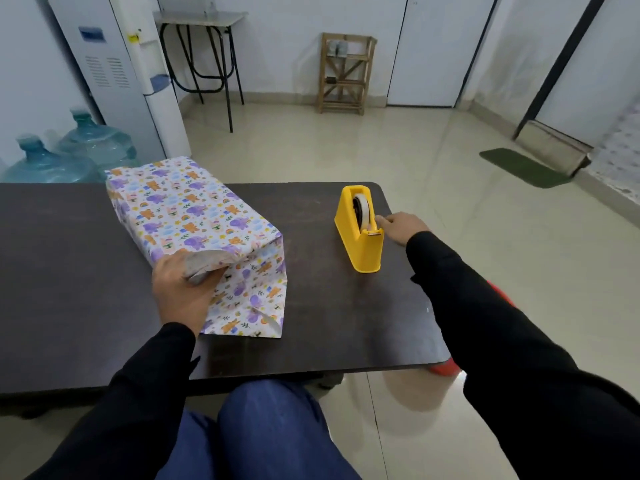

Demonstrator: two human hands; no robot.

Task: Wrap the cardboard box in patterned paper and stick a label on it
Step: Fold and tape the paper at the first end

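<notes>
Seated wrapping, end-closure step. Nearest the viewer, the person's knees (263, 431) sit below the edge of the dark table (69, 271).

The left hand (183, 289) is clamped on the patterned paper (256, 299) at the near end of the cardboard box (187, 209). Thumb and fingers pinch a folded-in flap whose grey underside shows. The rest of the end paper lies loose and flat on the table toward the viewer. The box lies lengthwise on the left half of the table, its top and sides fully covered by the paper. No label is visible.

Farther right, well apart from the box, the right hand (403, 227) reaches to the cutter end of the yellow tape dispenser (360, 237), just below the tape roll (362, 207). Whether its fingertips already pinch the tape end cannot be told.

To do the step well, the left hand should probably hold the fold tight against the box end so the crease does not spring open. The right hand would pull a short strip up and across the blade, the heavy dispenser serving as its own anchor. A slack fold may tape down wrinkled.

Beyond the table stand water bottles (52, 161).
</notes>
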